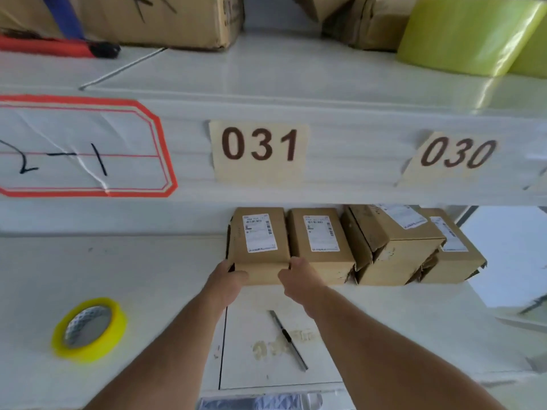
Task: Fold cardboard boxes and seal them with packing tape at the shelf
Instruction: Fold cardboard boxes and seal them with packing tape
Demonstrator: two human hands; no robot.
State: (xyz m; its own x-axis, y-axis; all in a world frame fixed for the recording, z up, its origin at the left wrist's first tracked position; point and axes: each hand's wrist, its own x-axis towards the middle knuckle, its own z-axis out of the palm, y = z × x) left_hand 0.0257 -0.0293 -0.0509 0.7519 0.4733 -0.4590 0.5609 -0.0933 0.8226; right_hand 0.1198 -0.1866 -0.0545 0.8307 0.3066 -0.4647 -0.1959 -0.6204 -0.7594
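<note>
Head view: my left hand (226, 279) and right hand (297, 276) each have a grip on the box (260, 241), fingers curled round its near corners. It sits on the shelf (118, 276) beside more boxes (384, 247). Tape (88, 329) lies left.

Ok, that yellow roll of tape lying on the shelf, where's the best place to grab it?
Grip the yellow tape roll across its ring, probably from above: thumb in the open core, fingers on the outer band. It lies flat on the shelf with its hole facing up, apart from the boxes and the knife.
</note>
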